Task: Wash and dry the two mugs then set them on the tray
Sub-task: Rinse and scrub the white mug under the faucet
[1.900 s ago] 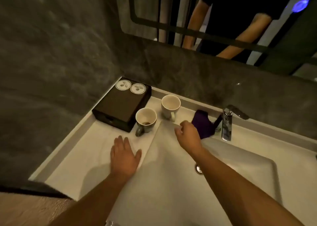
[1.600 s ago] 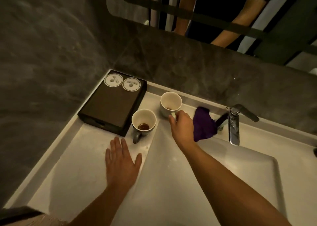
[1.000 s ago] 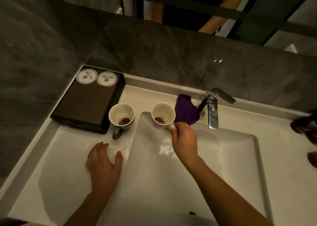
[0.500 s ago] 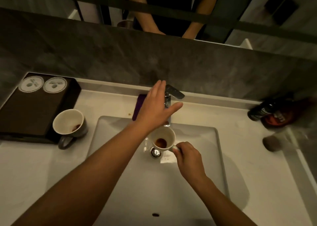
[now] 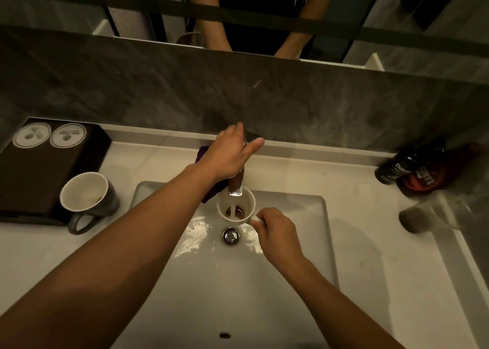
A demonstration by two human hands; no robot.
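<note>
My right hand (image 5: 277, 233) grips the handle of a white mug (image 5: 236, 209) and holds it upright in the sink (image 5: 291, 242), right under the tap spout (image 5: 236, 185). Brown dregs lie in its bottom. My left hand (image 5: 229, 154) rests on the tap lever with fingers straight and the thumb sticking out; the lever itself is hidden beneath it. A second mug (image 5: 87, 199), grey outside and white inside, stands on the counter at the left against the dark tray (image 5: 45, 174). A purple cloth (image 5: 210, 193) lies behind the sink, mostly covered by my left arm.
Two round white coasters (image 5: 49, 135) lie at the tray's far end. Dark bottles (image 5: 412, 168) and a glass (image 5: 420, 219) stand at the right of the counter. The drain plug (image 5: 231, 236) sits just in front of the held mug. A mirror above the grey wall reflects my arms.
My right hand took the white mug from the counter and carried it into the sink under the spout. My left hand left the counter and came down onto the tap lever.
</note>
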